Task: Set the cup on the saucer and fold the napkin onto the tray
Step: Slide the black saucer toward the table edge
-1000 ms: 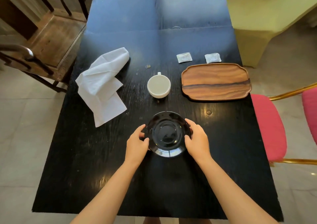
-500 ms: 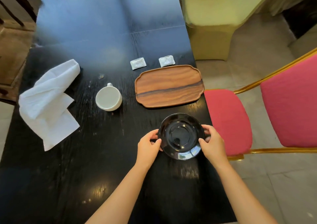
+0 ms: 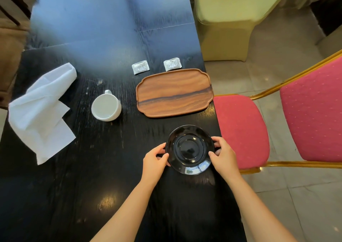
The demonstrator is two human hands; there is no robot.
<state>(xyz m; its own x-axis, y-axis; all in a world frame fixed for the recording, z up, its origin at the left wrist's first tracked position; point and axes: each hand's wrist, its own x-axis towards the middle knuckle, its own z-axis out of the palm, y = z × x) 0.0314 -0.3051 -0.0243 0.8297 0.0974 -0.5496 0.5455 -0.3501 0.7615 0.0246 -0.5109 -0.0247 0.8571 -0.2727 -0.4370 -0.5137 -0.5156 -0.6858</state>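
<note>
Glossy black round saucer (image 3: 190, 149) near the right edge of the dark wooden desk (image 3: 77, 186), clamped at opposite rims: left hand (image 3: 155, 158) fingers closed on its left side, right hand (image 3: 224, 154) fingers closed on its right. White ceramic cup (image 3: 106, 105) upright, well apart to the left. Brown wooden tray (image 3: 174, 92) beyond the saucer. Crumpled white paper napkin (image 3: 40, 110) far left, off the tray.

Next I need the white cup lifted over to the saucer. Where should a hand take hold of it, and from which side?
Probably by its body, from above: the cup stands upright, mouth open, so fingers can span the rim. Its handle points to the far side, away from the person, and is awkward to reach. The left hand is nearer, but both it and the right hand are on the saucer.
</note>
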